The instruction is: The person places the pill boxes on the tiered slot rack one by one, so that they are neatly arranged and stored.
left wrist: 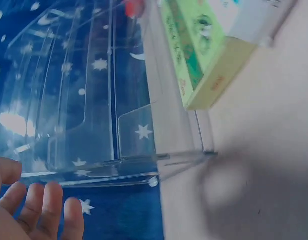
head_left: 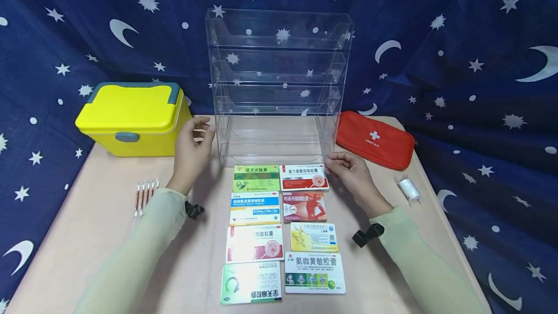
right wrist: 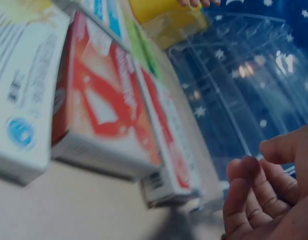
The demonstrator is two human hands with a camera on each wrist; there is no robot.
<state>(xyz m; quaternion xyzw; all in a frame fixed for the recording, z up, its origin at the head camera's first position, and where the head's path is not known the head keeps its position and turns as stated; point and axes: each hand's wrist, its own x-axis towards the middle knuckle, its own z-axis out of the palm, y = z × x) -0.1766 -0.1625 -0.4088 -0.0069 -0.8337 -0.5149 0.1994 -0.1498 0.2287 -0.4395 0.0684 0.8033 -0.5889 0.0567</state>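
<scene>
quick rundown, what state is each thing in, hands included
clear rack: standing upright
left hand: beside the rack, fingers loosely bent
right hand: at the rack's lower front corner, fingers bent, grip unclear
yellow box: upright, lid closed
medicine boxes: eight, lying flat in two columns
red first aid pouch: lying flat
swabs: lying side by side
white roll: lying in a clear wrapper
star-patterned cloth: hanging behind
</scene>
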